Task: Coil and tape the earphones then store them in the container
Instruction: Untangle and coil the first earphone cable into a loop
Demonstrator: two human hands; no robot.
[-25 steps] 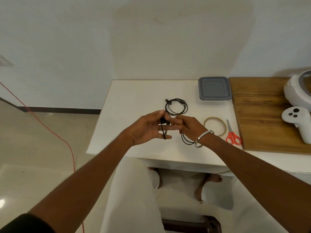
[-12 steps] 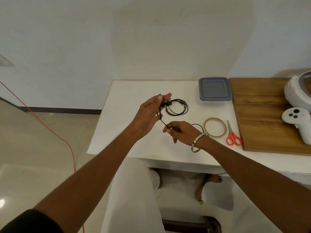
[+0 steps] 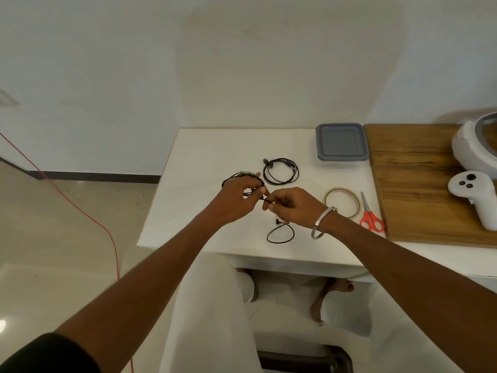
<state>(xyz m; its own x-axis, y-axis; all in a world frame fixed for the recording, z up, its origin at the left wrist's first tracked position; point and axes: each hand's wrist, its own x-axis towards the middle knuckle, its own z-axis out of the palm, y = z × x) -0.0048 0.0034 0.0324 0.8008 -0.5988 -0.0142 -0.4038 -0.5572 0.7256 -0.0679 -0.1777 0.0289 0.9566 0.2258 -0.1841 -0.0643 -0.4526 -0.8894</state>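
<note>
My left hand (image 3: pixel 236 197) holds a bundle of black earphone cable (image 3: pixel 231 178), looped around its fingers above the white table (image 3: pixel 188 189). My right hand (image 3: pixel 291 207) pinches the same cable just right of the left fingertips. The cable's loose end hangs down into a small loop (image 3: pixel 280 233) on the table below my right hand. A second black earphone coil (image 3: pixel 281 170) lies on the table beyond my hands. The container with a grey lid (image 3: pixel 341 142) stands shut at the back right. A tape roll (image 3: pixel 342 201) lies right of my right hand.
Red-handled scissors (image 3: pixel 371 218) lie beside the tape roll. A wooden board (image 3: pixel 419 184) on the right carries a white headset (image 3: pixel 476 146) and a white controller (image 3: pixel 476 195). A red cord (image 3: pixel 80 211) runs across the floor on the left.
My left hand has come down and turned, with more cable looped around its fingers. My right hand moved up beside it, and the loose end now lies in a loop near the table's front.
</note>
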